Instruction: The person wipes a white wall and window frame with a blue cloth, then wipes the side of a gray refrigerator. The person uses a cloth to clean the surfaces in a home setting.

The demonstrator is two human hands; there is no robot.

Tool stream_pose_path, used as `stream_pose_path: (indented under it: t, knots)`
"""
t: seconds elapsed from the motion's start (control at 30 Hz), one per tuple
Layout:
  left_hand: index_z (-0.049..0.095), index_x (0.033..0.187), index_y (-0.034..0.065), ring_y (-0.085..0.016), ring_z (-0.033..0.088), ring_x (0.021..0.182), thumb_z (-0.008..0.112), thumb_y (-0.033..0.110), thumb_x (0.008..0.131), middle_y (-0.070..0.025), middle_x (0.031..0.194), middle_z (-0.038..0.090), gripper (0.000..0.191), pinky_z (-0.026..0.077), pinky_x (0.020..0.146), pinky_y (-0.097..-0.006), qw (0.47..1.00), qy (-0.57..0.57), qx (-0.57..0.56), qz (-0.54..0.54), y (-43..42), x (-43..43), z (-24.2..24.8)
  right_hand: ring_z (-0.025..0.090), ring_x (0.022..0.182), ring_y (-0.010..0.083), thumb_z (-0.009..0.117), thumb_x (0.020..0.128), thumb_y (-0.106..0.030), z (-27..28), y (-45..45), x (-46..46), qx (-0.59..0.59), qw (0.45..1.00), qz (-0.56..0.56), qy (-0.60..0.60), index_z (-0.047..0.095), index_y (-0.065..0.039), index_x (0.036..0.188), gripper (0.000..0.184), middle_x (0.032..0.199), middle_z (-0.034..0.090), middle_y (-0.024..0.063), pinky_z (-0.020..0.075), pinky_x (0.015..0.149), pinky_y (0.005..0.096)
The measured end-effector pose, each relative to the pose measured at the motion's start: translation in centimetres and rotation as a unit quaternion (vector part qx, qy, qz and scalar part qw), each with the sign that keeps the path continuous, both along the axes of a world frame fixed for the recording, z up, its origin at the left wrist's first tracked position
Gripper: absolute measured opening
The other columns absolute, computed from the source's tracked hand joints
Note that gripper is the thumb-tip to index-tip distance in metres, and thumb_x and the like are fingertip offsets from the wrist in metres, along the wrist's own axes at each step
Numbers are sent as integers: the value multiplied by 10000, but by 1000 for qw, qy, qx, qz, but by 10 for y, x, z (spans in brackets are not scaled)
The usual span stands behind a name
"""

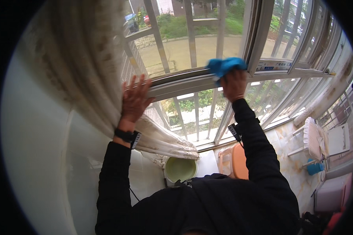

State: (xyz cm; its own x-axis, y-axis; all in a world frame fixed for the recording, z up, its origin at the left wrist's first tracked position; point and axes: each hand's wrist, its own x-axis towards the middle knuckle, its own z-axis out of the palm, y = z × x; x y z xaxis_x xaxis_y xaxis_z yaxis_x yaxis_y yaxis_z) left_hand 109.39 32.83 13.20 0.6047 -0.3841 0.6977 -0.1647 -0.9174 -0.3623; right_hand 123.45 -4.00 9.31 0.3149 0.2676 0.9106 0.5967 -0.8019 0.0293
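Note:
A blue cloth (226, 67) is gripped by my right hand (234, 85) against the window frame's horizontal rail (188, 85), close to an upright post. Both cloth and hand are slightly blurred. My left hand (135, 98), fingers spread, lies over the edge of a pale patterned curtain (97, 76) at the rail's left end. It holds nothing that I can see; whether its palm presses the curtain or the rail is hidden. Glass panes with metal bars outside fill the view above and below the rail.
Below the curtain's hem stands a round greenish basin (181, 169). An orange plastic stool (238, 163) is right of it. Farther right are a chair with a frilled cushion (313, 139), a blue bucket (314, 167) and a pinkish bin (332, 194). A white wall (38, 117) bounds the left.

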Motion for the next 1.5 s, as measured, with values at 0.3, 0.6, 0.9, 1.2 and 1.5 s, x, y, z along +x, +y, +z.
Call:
stream_pose_path:
  t: [0.3, 0.6, 0.9, 1.2, 1.5]
  knots:
    - [332, 1481, 247, -294, 152, 1457, 676, 515, 807, -47, 1573, 230, 803, 132, 1148, -539, 996, -18, -47, 79, 23, -10, -15, 287, 1356, 449, 584, 834, -176, -53, 96, -43, 83, 988, 30, 130, 420, -30, 1368, 577, 1449, 335, 242, 212, 1134, 547]
    - [254, 1500, 279, -289, 135, 1457, 738, 401, 777, -30, 1569, 217, 878, 107, 1166, -505, 997, -10, -59, 41, 41, -18, -27, 322, 1301, 502, 604, 834, -156, -60, 7, 10, 312, 942, -98, 72, 316, 58, 1402, 671, 1417, 326, 340, 238, 1106, 525]
    - [304, 1483, 171, -373, 200, 1421, 755, 417, 766, -127, 1548, 239, 882, 195, 1140, -512, 997, -17, -45, 60, 52, -24, -24, 327, 1285, 500, 598, 816, -162, -93, 172, -79, 62, 986, 115, 99, 505, -33, 1308, 518, 1360, 395, 277, 241, 1079, 599]
    - [185, 1516, 104, -430, 153, 1425, 727, 471, 777, -216, 1557, 152, 987, 192, 1165, -491, 986, -75, -144, 48, 89, -34, -30, 434, 1153, 425, 636, 796, -124, -53, 36, -14, 210, 972, -104, -12, 457, -8, 1278, 527, 1254, 489, 234, 312, 1003, 504]
    - [208, 1503, 71, -410, 188, 1423, 705, 412, 826, -224, 1550, 172, 906, 201, 1161, -473, 981, -56, -183, 27, 80, -42, -30, 559, 1064, 286, 648, 743, -77, -39, 255, -76, 30, 953, 289, -88, 641, -173, 1041, 313, 1194, 611, 51, 419, 902, 455]
